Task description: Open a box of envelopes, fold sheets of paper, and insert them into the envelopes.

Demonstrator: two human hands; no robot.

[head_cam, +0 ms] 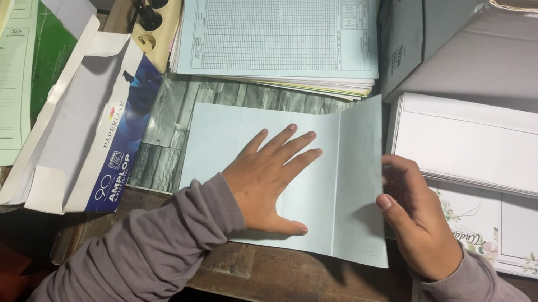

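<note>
Folding step: left hand [269, 181] spread flat on pale sheet [227, 138]; right hand [415, 215], at 3 o'clock, pinches its flap [360, 181], which needs creasing.

Landmark: pale blue sheet [294, 177] at centre. Left of it, just beside, an opened envelope box [86, 135], long and flat, white with a blue side panel, end flap hanging open. Up and right of the sheet, a large white carton [511, 53], grey on its near end. Under the carton, right of the sheet, a stack of white envelopes [488, 145].
</note>
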